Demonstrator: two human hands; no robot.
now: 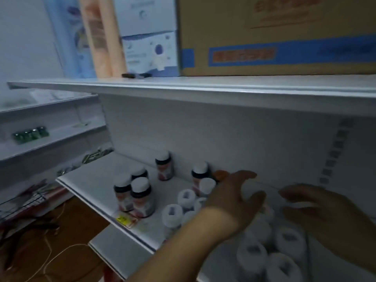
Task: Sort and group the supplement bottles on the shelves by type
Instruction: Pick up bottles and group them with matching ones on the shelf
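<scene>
Several dark supplement bottles point(141, 197) with white caps and reddish labels stand at the left of the white shelf point(95, 180). Two more dark bottles point(164, 165) stand near the back wall. Several white bottles point(172, 215) cluster at the shelf's front and right. My left hand point(234, 197) reaches over the white bottles with fingers spread and relaxed, holding nothing I can see. My right hand point(325, 212) hovers to the right above more white bottles point(289, 239), fingers loosely extended. An orange cap point(220, 174) peeks out behind my left hand.
An upper shelf point(183, 86) carries a cardboard box point(274, 35), a blue-white carton point(148, 37) and two peach tubes point(101, 37). Small green bottles point(30, 134) sit on a side shelf at left. A lower shelf point(114, 249) and a brown floor with a cord lie below.
</scene>
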